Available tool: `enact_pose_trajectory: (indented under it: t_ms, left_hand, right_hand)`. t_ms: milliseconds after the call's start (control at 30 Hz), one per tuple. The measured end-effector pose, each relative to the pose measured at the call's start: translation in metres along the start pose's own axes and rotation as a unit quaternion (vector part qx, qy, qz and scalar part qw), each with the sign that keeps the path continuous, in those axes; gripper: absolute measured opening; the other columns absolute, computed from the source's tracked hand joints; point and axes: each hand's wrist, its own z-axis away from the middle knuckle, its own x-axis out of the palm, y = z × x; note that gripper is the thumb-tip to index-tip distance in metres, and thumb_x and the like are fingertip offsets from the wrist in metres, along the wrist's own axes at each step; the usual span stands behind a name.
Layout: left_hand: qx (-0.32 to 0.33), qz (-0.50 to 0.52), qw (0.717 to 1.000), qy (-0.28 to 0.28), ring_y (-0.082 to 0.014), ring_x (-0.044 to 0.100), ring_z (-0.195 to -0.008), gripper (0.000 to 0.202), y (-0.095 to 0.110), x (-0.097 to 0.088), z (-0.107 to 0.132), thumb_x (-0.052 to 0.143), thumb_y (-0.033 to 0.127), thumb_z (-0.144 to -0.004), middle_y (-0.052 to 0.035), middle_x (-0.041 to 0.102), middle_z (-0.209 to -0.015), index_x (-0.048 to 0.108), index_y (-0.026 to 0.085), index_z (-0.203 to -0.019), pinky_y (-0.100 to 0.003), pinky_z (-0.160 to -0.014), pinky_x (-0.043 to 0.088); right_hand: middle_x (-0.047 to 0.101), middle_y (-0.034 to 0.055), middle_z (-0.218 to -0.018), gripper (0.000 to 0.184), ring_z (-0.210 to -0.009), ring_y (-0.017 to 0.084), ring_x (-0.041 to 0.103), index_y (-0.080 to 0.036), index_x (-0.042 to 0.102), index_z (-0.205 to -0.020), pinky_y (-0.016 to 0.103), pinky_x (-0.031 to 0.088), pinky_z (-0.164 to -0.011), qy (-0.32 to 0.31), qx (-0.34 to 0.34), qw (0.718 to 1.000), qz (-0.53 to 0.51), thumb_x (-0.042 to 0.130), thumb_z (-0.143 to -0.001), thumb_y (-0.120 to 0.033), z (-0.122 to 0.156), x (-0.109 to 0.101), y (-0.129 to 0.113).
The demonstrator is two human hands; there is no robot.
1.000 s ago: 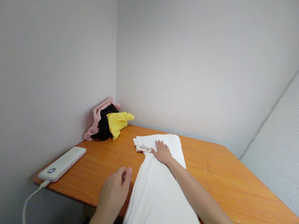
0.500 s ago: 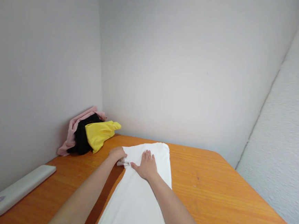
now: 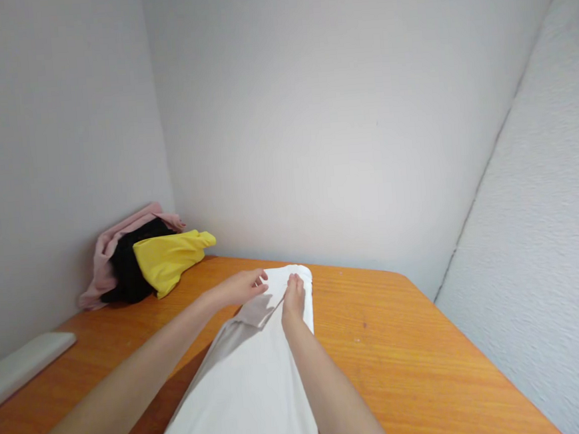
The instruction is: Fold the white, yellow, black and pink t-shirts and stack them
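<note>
A white garment (image 3: 248,394) lies lengthwise on the wooden table (image 3: 406,361), running from the near edge toward the far wall. My left hand (image 3: 240,288) pinches its far left edge and lifts a fold of cloth off the table. My right hand (image 3: 294,300) grips the far end of the same garment, fingers curled over the cloth, close beside the left hand.
A pile of pink, black and yellow clothes (image 3: 142,258) sits in the far left corner against the walls. A white power bank (image 3: 21,368) lies at the table's left edge. A textured white surface (image 3: 548,257) borders the table on the right.
My left hand came up from the near edge to the garment's far left edge and raised a fold. My right hand went from flat on the cloth to gripping it. The view shifted right.
</note>
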Motion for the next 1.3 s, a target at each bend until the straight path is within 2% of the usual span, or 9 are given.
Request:
enact_pose_trajectory:
  t_ms: [67, 167, 333, 533, 633, 833, 967, 1133, 1300]
  left_hand:
    - [0.032, -0.011, 0.999, -0.034, -0.0251, 0.058, -0.120, 0.045, -0.007, 0.012, 0.024, 0.054, 0.042, -0.088, -0.0119, 0.061, -0.132, 0.058, 0.016, -0.125, -0.036, -0.103, 0.043]
    - [0.056, -0.040, 0.995, -0.066, -0.0282, 0.033, -0.142, 0.061, -0.020, 0.036, 0.057, 0.050, 0.051, -0.090, -0.0135, 0.036, -0.154, 0.047, 0.016, -0.140, -0.042, -0.116, 0.027]
    - [0.039, -0.106, 0.993, -0.021, -0.0232, 0.011, -0.149, 0.064, -0.030, 0.069, 0.077, 0.021, 0.052, -0.100, -0.0085, 0.012, -0.161, 0.019, 0.018, -0.154, -0.043, -0.120, 0.015]
    - [0.027, -0.208, 0.977, 0.030, -0.0242, 0.018, -0.148, 0.058, -0.008, 0.060, 0.076, 0.029, 0.044, -0.099, -0.0103, 0.026, -0.158, 0.033, 0.016, -0.150, -0.048, -0.120, 0.011]
    - [0.026, -0.206, 0.975, 0.080, -0.0258, 0.009, -0.150, 0.058, 0.001, 0.048, 0.103, 0.038, 0.039, -0.097, -0.0117, 0.020, -0.160, 0.033, 0.015, -0.150, -0.050, -0.120, 0.002]
    - [-0.120, -0.010, 0.952, 0.281, -0.0247, 0.058, -0.116, 0.043, 0.016, 0.054, 0.258, 0.032, 0.047, -0.098, -0.0123, 0.065, -0.122, 0.057, 0.016, -0.117, -0.040, -0.102, 0.042]
    - [-0.302, 0.136, 0.900, 0.282, -0.0250, 0.068, -0.089, 0.042, 0.033, 0.091, 0.339, 0.034, 0.057, -0.093, -0.0057, 0.072, -0.091, 0.060, 0.023, -0.090, -0.035, -0.080, 0.051]
    - [-0.320, 0.266, 0.883, 0.219, -0.0295, 0.067, -0.100, 0.050, 0.051, 0.123, 0.331, 0.046, 0.064, -0.084, -0.0101, 0.072, -0.102, 0.061, 0.020, -0.101, -0.038, -0.086, 0.051]
    - [-0.275, 0.407, 0.840, 0.230, -0.0259, 0.067, -0.083, 0.052, 0.049, 0.119, 0.329, 0.056, 0.067, -0.076, -0.0049, 0.072, -0.083, 0.065, 0.017, -0.086, -0.031, -0.077, 0.052]
  right_hand:
    - [0.037, 0.0167, -0.151, 0.057, -0.140, 0.024, 0.034, -0.010, 0.014, -0.154, 0.041, 0.031, -0.110, 0.061, 0.033, 0.998, -0.002, 0.008, -0.099, -0.026, 0.005, -0.001, -0.005]
    - [0.033, 0.0102, -0.155, 0.051, -0.145, 0.021, 0.022, -0.013, 0.038, -0.146, 0.038, 0.016, -0.117, 0.117, -0.038, 0.991, 0.045, 0.025, -0.097, -0.022, 0.015, 0.003, -0.013]
    - [0.033, 0.0152, -0.154, 0.055, -0.146, 0.030, 0.018, -0.011, 0.044, -0.143, 0.050, 0.010, -0.117, -0.009, -0.090, 0.983, 0.161, 0.036, -0.098, -0.040, 0.026, 0.013, -0.011]
    - [0.028, 0.0165, -0.156, 0.058, -0.146, 0.028, 0.019, -0.007, 0.035, -0.148, 0.045, 0.015, -0.117, -0.050, -0.081, 0.983, 0.155, 0.033, -0.100, -0.041, 0.026, -0.005, -0.021]
    - [0.021, 0.0159, -0.158, 0.057, -0.147, 0.026, 0.014, -0.008, 0.031, -0.149, 0.043, 0.014, -0.117, -0.043, -0.075, 0.985, 0.148, 0.034, -0.100, -0.037, 0.039, -0.026, -0.021]
    - [0.050, 0.0141, -0.142, 0.048, -0.133, 0.025, 0.043, -0.017, 0.046, -0.139, 0.041, 0.032, -0.111, -0.067, -0.105, 0.982, 0.145, 0.042, -0.096, -0.038, 0.118, -0.101, 0.023]
    - [0.050, 0.0135, -0.143, 0.050, -0.139, 0.030, 0.036, -0.016, 0.050, -0.137, 0.047, 0.029, -0.112, -0.088, -0.133, 0.972, 0.175, 0.035, -0.097, -0.044, 0.160, -0.134, 0.037]
    - [0.031, 0.0144, -0.155, 0.063, -0.146, 0.029, 0.018, -0.012, 0.033, -0.149, 0.051, 0.015, -0.117, -0.124, -0.111, 0.950, 0.265, 0.024, -0.099, -0.048, 0.157, -0.123, 0.025]
    - [0.010, 0.0099, -0.161, 0.080, -0.148, 0.029, 0.006, -0.015, 0.016, -0.155, 0.055, 0.004, -0.117, -0.212, -0.076, 0.924, 0.309, 0.016, -0.094, -0.067, 0.148, -0.103, 0.025]
